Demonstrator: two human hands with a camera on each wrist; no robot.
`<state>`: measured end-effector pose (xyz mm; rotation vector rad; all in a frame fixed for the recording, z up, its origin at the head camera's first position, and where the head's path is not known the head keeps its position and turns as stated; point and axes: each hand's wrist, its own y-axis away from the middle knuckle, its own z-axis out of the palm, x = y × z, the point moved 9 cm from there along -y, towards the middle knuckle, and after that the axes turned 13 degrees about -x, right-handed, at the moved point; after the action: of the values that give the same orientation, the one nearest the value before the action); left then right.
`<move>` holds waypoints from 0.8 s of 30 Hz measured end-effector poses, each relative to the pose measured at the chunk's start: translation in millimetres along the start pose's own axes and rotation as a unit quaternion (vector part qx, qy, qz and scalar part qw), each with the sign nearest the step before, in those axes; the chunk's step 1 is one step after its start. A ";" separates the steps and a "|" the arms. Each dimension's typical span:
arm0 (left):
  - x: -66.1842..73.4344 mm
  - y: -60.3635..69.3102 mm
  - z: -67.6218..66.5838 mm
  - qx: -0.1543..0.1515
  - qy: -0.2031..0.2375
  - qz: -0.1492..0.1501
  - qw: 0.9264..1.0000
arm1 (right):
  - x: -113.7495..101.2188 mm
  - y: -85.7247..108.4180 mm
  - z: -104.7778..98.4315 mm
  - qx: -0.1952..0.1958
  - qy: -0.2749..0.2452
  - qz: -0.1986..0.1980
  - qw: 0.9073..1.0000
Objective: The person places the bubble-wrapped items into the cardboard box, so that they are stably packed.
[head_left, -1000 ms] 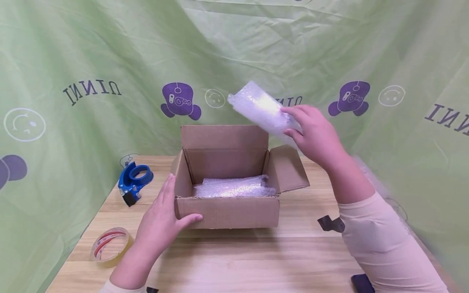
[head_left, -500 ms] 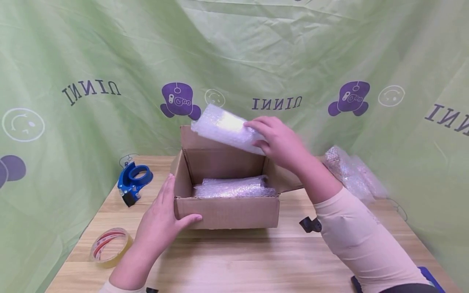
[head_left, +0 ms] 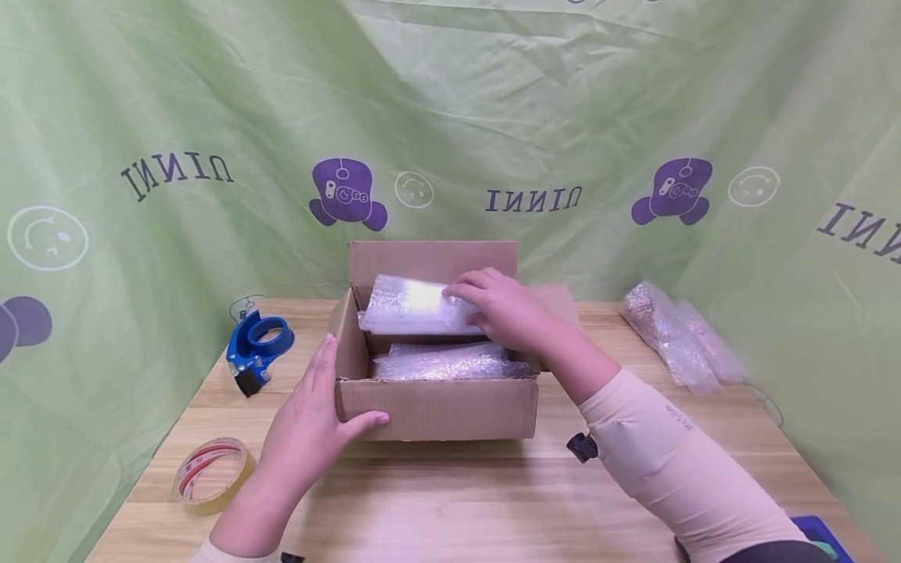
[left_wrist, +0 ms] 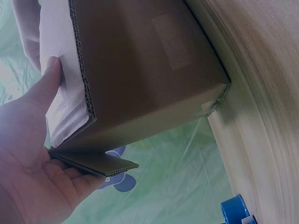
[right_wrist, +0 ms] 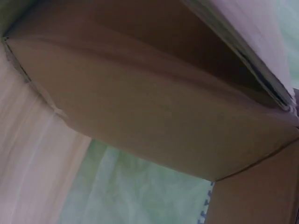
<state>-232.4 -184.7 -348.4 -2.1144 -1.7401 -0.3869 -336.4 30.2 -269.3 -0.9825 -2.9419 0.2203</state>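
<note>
An open cardboard box (head_left: 436, 410) stands mid-table. My left hand (head_left: 310, 414) grips its near left corner: in the left wrist view the thumb (left_wrist: 52, 77) lies on one flap and the fingers curl at a side flap (left_wrist: 100, 163). My right hand (head_left: 507, 313) holds the right end of a flat bubble-wrapped package (head_left: 404, 305), fingers on top, thumb nearer me. That package is at the back of the box opening, its left end close to the left wall. More bubble wrap (head_left: 450, 362) lies inside at the front. The right wrist view has the box side (right_wrist: 140, 112), not the hand.
A blue tape dispenser (head_left: 256, 348) and a roll of clear tape (head_left: 213, 475) lie on the left of the table (head_left: 436, 500). Further bubble-wrapped bundles (head_left: 676, 340) sit at the back right. A blue object (head_left: 820, 536) shows at the lower right edge.
My right hand has carried the bubble-wrapped package left and down, from above the box's right flap into the back of its opening. My left hand has kept its place on the box.
</note>
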 end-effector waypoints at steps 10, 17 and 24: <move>0.0 1.4 0.0 -0.001 0.001 -0.003 1.000 | -0.4 1.4 19.7 -0.033 -0.039 0.000 0.999; -0.3 1.4 0.4 -0.004 0.000 -0.007 1.000 | -2.3 1.9 25.3 -0.040 -0.032 -0.011 0.999; -0.2 1.2 1.1 -0.004 -0.002 -0.005 1.000 | 1.0 0.9 41.1 -0.117 -0.036 0.015 0.992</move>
<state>-231.3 -184.6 -349.6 -2.1133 -1.7543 -0.3934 -339.8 26.5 -310.2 -1.0665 -3.0727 -0.0935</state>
